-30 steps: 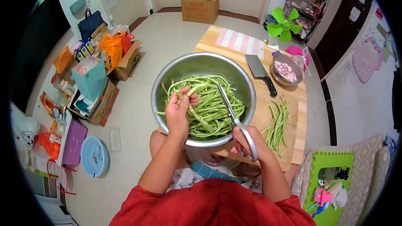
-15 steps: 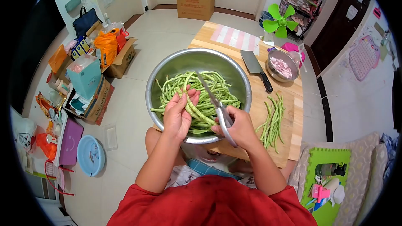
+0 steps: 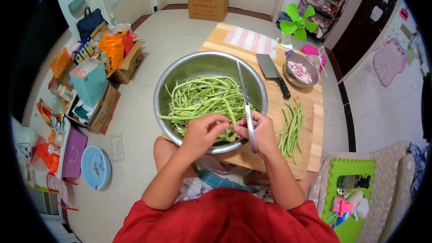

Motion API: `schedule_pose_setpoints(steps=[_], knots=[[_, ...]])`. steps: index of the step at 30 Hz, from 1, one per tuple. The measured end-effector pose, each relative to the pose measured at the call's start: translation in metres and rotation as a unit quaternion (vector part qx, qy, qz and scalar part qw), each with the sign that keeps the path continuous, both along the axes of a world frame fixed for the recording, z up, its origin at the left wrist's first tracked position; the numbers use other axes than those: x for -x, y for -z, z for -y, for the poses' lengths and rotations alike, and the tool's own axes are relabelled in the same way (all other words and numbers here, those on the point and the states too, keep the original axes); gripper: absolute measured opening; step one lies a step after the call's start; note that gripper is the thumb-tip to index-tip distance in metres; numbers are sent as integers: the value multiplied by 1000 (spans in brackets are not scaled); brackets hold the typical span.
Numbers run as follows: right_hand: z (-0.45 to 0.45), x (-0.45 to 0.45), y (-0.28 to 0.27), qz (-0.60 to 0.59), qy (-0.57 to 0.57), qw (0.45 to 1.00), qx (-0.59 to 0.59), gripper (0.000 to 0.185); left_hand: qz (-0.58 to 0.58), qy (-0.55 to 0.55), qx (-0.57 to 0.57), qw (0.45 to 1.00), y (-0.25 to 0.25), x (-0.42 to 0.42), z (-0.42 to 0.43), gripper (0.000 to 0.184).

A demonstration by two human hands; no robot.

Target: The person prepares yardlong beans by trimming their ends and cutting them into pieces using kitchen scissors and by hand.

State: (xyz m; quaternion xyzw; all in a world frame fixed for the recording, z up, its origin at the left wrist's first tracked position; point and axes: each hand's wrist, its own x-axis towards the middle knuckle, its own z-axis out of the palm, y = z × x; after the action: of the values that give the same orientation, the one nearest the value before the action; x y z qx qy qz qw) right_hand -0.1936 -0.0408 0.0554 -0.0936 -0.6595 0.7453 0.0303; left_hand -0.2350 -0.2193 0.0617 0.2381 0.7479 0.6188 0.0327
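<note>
A large metal bowl (image 3: 164,128) holds a heap of long green beans (image 3: 202,96). Over its near right part, my right hand (image 3: 258,130) grips the scissors (image 3: 248,112), blades pointing up and away, and its fingertips pinch a bean end. My left hand (image 3: 202,132) is beside it over the near side of the bowl, fingers bent and closed at the same bean; what its fingertips hold is too small to make out. More green beans (image 3: 291,128) lie on the cutting board (image 3: 307,148) to the right.
On the wooden table (image 3: 317,130) are a cleaver (image 3: 269,67), a small bowl of meat (image 3: 300,72) and a striped cloth (image 3: 249,40). A green fan (image 3: 299,21) stands behind. Boxes and bags sit on the left, near a blue basin (image 3: 95,166).
My left hand has moved right and down, from holding beans over the heap to beside my right hand. The scissors have swung to point more upright. The view has shifted slightly.
</note>
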Motion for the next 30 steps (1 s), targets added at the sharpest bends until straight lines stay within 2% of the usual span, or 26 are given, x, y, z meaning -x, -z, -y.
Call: schedule_pose_setpoints(steps=[3,5,7,10,11,12,13,15,16,17,19,23,24,26,27,30], knots=[[0,0,3,-33,10,999,-26,22,-3,51,61,997,4,-5,-5,18],[0,1,2,-22,9,1000,-17,22,45,72,77,993,6,-8,-5,20],[0,4,-3,-12,8,1000,-7,23,56,69,77,993,9,-7,-5,20],[-3,12,-16,38,-5,998,-56,24,67,48,80,993,7,-4,0,18],[-7,17,-21,38,5,974,-223,26,69,30,82,994,5,-2,4,16],[-10,20,-24,36,15,922,-384,29,104,21,12,994,13,4,10,14],[-11,23,-23,34,15,923,-383,29,113,13,-59,992,12,10,16,14],[-13,30,-20,25,38,887,-459,34,171,-52,-135,975,4,16,33,12],[-10,31,-25,27,21,834,-550,30,163,-73,-180,967,0,18,37,11],[-6,32,-25,25,20,835,-550,30,154,-95,-225,957,-2,20,41,10],[2,33,-24,41,8,767,-640,26,151,-85,-247,953,-2,23,44,14],[9,30,-28,30,6,749,-661,22,89,-86,-226,966,-7,24,35,21],[7,27,-26,30,8,749,-662,22,20,-105,-204,973,-7,24,33,20],[-1,24,-20,-53,43,737,-673,23,-80,-132,-157,975,-9,26,33,19],[-2,24,-19,-52,43,736,-674,23,-79,-132,-158,975,-10,27,33,19],[-5,28,-17,-70,41,728,-681,25,-34,-201,-269,941,-18,35,29,15]])
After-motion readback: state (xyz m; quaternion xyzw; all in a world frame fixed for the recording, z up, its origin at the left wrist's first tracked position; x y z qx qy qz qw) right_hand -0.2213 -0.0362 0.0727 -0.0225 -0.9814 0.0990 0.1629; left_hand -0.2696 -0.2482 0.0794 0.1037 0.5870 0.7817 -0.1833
